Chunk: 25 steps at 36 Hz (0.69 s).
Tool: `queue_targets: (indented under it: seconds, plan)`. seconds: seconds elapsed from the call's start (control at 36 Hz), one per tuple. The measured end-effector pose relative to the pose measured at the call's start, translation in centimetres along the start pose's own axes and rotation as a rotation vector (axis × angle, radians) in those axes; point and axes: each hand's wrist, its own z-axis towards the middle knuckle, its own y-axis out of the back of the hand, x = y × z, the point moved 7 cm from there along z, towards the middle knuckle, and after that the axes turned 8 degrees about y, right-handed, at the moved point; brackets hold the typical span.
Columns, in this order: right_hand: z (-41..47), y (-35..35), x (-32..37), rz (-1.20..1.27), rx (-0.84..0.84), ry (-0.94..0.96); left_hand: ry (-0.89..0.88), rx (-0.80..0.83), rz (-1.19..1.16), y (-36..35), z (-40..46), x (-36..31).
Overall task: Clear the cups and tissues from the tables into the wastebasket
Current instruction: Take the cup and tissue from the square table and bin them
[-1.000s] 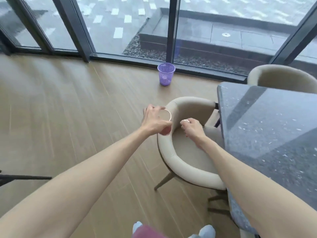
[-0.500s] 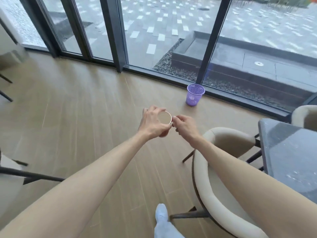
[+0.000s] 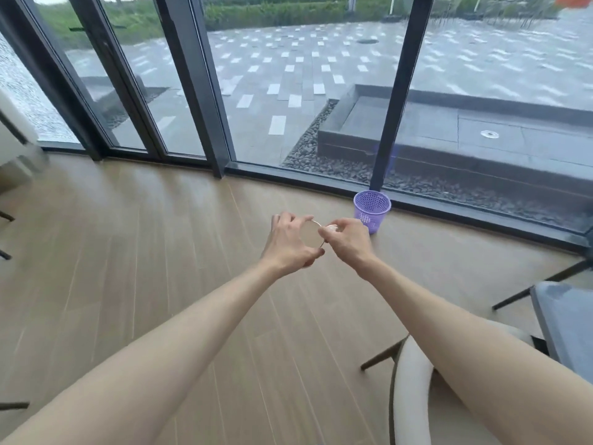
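Observation:
My left hand [image 3: 288,244] grips a paper cup [image 3: 309,233], its open mouth turned toward me. My right hand [image 3: 346,240] pinches a small white tissue [image 3: 332,227] right at the cup's rim. Both hands are held out in front of me above the wooden floor. The purple mesh wastebasket [image 3: 371,211] stands on the floor by the window, just beyond my right hand.
Floor-to-ceiling windows with dark frames [image 3: 199,91] run along the far side. A beige armchair [image 3: 410,390] and the corner of a dark stone table [image 3: 564,322] are at the lower right. Chair legs show at the left edge.
The view has swung up and left away from the table and chair. My right hand closed in on the cup's rim. The wastebasket now appears just past my hands.

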Motion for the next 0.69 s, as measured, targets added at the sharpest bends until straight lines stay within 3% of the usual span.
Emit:
queue_targets:
  seconds: [0.28, 0.69]
  plan:
    - [13.1, 0.2, -4.3, 0.098, -0.044, -0.154, -0.041, 0.068, 0.019, -2.0, 15.6, 0.1]
    - [33.5, 3.5, -9.6, 0.002, -0.239, -0.352, -0.083, 0.289, -0.130, -5.5, 42.0, -1.7]
